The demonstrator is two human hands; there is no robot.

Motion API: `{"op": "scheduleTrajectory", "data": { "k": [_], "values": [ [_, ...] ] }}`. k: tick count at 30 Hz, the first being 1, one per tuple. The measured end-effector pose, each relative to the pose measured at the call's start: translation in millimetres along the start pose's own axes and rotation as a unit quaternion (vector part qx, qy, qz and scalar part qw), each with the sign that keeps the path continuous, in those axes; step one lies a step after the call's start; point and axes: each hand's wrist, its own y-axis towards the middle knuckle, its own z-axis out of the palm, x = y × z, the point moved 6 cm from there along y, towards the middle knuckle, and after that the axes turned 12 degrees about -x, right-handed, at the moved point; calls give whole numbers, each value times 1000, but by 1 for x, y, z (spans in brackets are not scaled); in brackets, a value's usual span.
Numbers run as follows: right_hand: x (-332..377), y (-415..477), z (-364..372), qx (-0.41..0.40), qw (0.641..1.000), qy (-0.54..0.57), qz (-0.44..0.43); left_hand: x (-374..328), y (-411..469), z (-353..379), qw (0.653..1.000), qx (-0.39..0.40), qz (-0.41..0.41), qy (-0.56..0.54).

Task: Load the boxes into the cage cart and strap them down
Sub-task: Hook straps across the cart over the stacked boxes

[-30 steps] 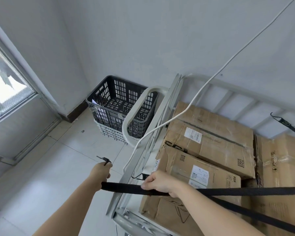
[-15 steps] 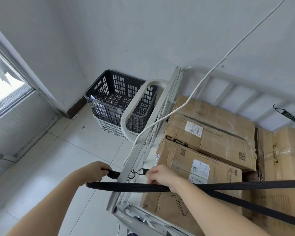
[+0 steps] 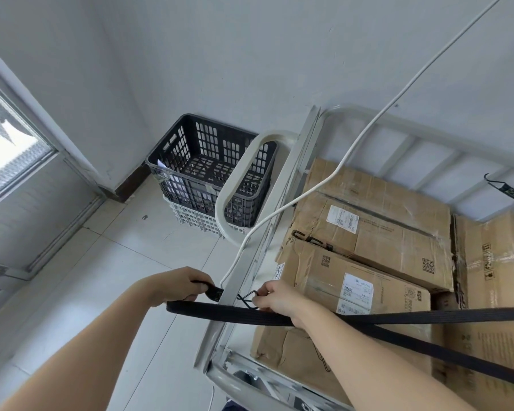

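At the cart's [image 3: 303, 143] near left rail, the left hand [image 3: 175, 284] grips the limp, flat strap [image 3: 229, 312] by its end and the right hand [image 3: 275, 299] pinches its stiff wire hook [image 3: 247, 298], judged the surest hold; beyond, dented boxes [image 3: 398, 241] sit loaded.

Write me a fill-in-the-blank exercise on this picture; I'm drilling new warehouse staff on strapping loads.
The left hand grips the end of a ___ strap.
The right hand pinches the strap's metal ___ at the side rail of the cage cart.
The boxes loaded in it are made of ___.
On the floor, a black crate is stacked on a ___ crate.
Missing: black; hook; cardboard; white.
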Motion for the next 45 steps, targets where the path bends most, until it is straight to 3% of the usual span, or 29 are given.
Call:
{"op": "scheduleTrajectory", "data": {
  "k": [5,10,13,18,22,26,28,32,36,39,45],
  "values": [
    [4,-1,-15,-22,996,80,24,2,4,-5,1000,-6,-30,0],
    [7,-11,-38,-113,989,99,-8,-10,1,-20,999,-9,-53,-11],
    [6,-16,-64,-189,975,116,-18,-31,0,-32,997,-59,-41,33],
    [13,-27,-133,-294,949,95,-61,-123,-14,-46,952,-226,85,188],
    [17,-37,-187,-350,925,123,-80,-216,-33,-1,931,-213,242,174],
    [8,-41,-240,-396,900,162,-85,-265,-5,74,924,-139,271,232],
    [3,-40,-263,-399,893,182,-100,-276,18,100,933,-124,241,235],
    [-15,-31,-298,-370,893,237,-98,-299,43,124,961,-131,201,134],
    [-31,-20,-304,-233,892,385,-41,-319,52,130,960,-208,186,26],
    [-31,-11,-305,-143,888,435,-37,-345,64,138,946,-255,198,-24],
    [-40,19,-329,-161,894,415,-49,-382,91,162,945,-256,199,-31]
  ]
}}
